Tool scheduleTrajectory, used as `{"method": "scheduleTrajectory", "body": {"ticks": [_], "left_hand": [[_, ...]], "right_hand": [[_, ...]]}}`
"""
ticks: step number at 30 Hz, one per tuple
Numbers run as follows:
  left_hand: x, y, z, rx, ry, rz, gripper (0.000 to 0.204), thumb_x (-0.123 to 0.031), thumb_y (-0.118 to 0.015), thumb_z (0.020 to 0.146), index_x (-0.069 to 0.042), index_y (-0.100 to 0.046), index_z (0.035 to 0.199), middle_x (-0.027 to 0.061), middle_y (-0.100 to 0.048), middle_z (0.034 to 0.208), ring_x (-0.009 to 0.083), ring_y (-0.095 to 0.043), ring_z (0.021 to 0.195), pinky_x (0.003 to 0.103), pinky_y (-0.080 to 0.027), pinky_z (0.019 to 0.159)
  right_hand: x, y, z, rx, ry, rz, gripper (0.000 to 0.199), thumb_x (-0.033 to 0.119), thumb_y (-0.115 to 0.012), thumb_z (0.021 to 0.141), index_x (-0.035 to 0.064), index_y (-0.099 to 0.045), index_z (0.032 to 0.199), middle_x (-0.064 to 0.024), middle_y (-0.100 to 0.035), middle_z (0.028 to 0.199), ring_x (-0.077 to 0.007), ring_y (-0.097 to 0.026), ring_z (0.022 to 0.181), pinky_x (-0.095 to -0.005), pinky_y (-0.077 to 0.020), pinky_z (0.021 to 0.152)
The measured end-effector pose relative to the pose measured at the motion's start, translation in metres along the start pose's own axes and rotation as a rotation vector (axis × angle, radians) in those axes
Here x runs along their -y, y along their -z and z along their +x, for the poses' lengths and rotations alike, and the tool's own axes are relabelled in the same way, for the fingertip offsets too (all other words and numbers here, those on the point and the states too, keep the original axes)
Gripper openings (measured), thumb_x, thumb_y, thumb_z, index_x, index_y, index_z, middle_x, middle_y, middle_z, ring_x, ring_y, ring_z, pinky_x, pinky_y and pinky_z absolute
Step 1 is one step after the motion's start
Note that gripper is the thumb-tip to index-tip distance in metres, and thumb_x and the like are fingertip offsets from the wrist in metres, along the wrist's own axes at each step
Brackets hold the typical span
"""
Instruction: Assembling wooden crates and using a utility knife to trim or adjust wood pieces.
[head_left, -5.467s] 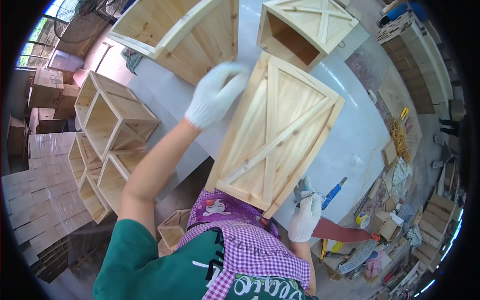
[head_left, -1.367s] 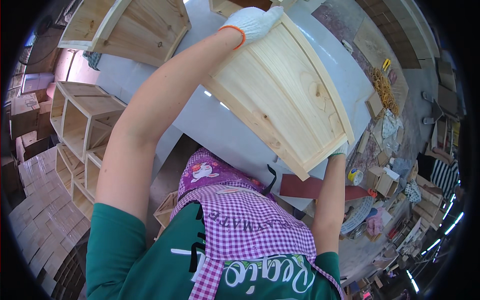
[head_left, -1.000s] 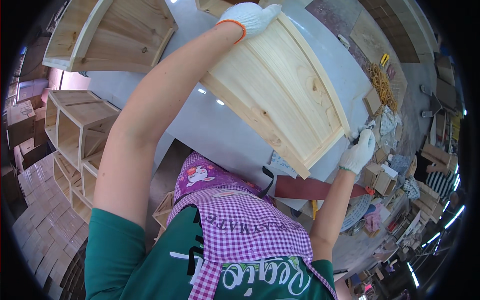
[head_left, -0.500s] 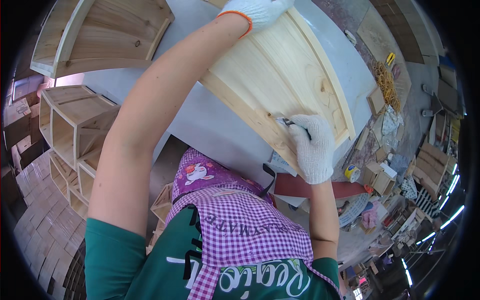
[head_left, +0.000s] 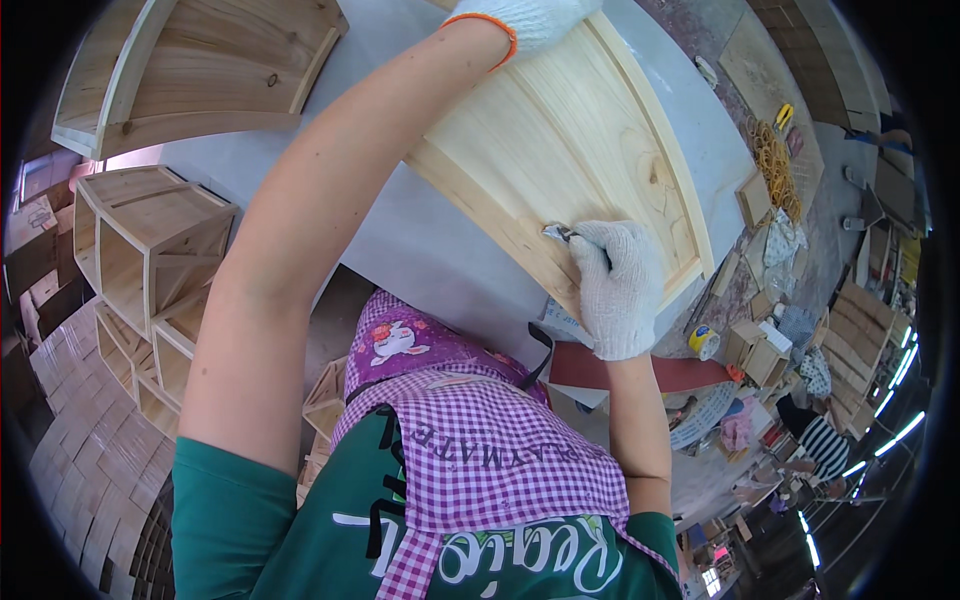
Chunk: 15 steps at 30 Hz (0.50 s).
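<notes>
A pale wooden panel with raised edge strips lies slanted on the grey tabletop. My right hand, in a white knit glove, is closed round a small tool with a short metal blade. Its tip rests at the near strip of the panel; most of the handle is hidden in the glove. My left hand, gloved in white with an orange cuff, reaches over the panel's far left part. The upper picture edge cuts off its fingers, so their grip cannot be seen.
A large open wooden case stands on the table at far left, with smaller wooden frames below it. At right are a bundle of yellowish bands, a small wood block and a yellow tape roll.
My right hand has shifted slightly left and away from me, carrying the blade tip along the near strip. My left hand has barely moved, a little to the right.
</notes>
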<state>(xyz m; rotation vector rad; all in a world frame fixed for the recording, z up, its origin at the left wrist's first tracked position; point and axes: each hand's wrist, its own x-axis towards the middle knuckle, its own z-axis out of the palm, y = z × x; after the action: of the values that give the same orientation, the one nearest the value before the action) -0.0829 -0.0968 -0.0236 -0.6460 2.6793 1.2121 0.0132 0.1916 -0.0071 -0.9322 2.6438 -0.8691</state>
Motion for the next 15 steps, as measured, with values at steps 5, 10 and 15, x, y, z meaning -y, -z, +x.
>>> {"method": "scheduleTrajectory", "body": {"ticks": [5,10,15], "left_hand": [[0.002,-0.002,0.002,-0.015,-0.001,0.012,0.086,-0.068,-0.037,0.098,0.008,-0.073,0.110,0.0325,-0.068,0.116,0.0460,-0.065,0.115,0.047,-0.048,0.100],[0.002,-0.003,0.006,-0.021,-0.007,0.030,0.087,-0.070,-0.037,0.098,0.009,-0.073,0.110,0.0330,-0.068,0.116,0.0464,-0.064,0.116,0.047,-0.048,0.100],[0.003,-0.006,0.008,-0.054,-0.021,0.075,0.088,-0.070,-0.036,0.098,0.009,-0.073,0.110,0.0336,-0.068,0.116,0.0468,-0.064,0.116,0.047,-0.048,0.100]], "right_hand": [[0.001,-0.009,-0.002,-0.072,0.041,-0.105,0.010,0.008,-0.076,0.082,0.0067,-0.073,0.092,-0.0127,-0.068,0.086,-0.0341,-0.065,0.085,-0.0433,-0.0509,0.079],[-0.004,-0.012,-0.004,-0.135,0.085,-0.130,0.011,0.004,-0.075,0.082,0.0043,-0.072,0.093,-0.0143,-0.069,0.090,-0.0337,-0.066,0.087,-0.0416,-0.0520,0.080],[-0.019,-0.007,-0.011,-0.167,0.191,-0.071,0.016,0.006,-0.074,0.080,0.0077,-0.071,0.096,-0.0115,-0.070,0.092,-0.0343,-0.067,0.089,-0.0443,-0.0521,0.079]]}}
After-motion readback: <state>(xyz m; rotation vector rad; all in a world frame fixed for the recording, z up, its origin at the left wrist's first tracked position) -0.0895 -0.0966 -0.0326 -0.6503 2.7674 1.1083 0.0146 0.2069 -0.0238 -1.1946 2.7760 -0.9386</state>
